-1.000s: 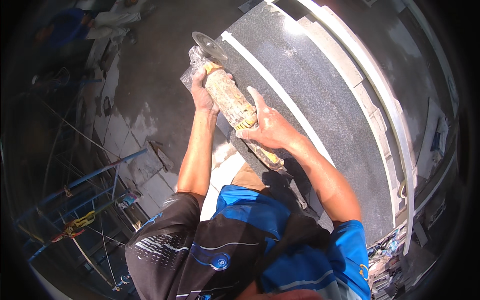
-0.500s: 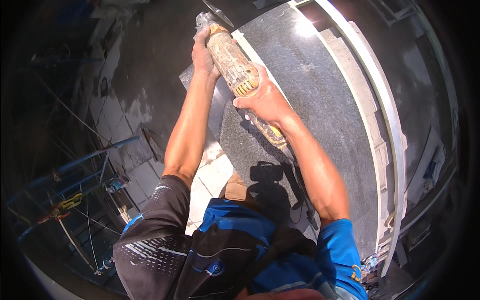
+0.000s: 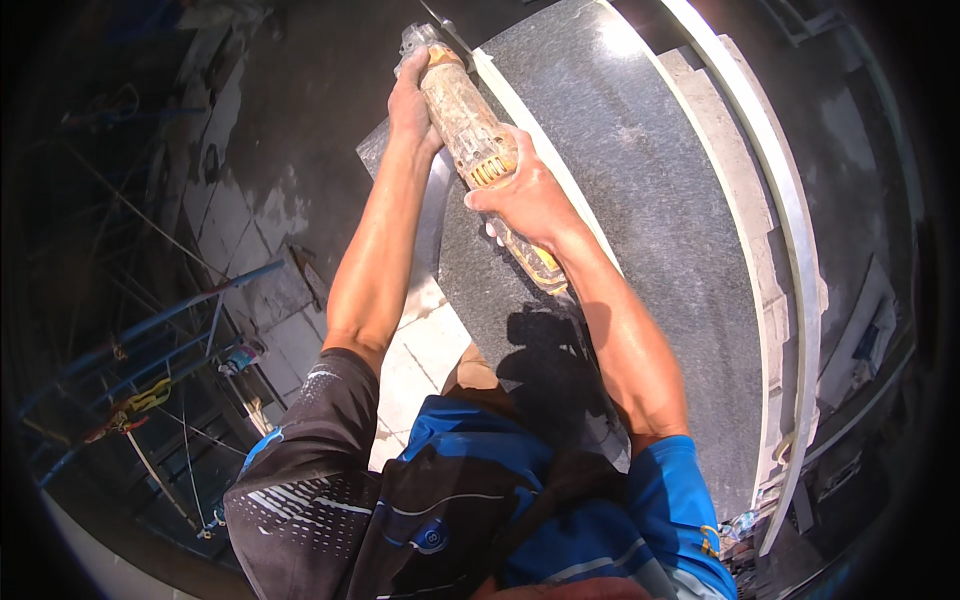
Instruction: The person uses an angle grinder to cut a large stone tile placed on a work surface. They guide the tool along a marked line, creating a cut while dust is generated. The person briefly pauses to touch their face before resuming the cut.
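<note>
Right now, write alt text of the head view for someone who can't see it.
A dusty angle grinder is held by a left hand near its disc and a right hand farther back, beside a speckled dark grey surface with a pale strip. A long pale bar runs along the right.

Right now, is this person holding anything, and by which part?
Yes: a dusty, yellow-and-grey cylindrical angle grinder. The left hand holds its body just behind the metal head; the right hand grips toward the rear, beside the yellow vents.
</note>
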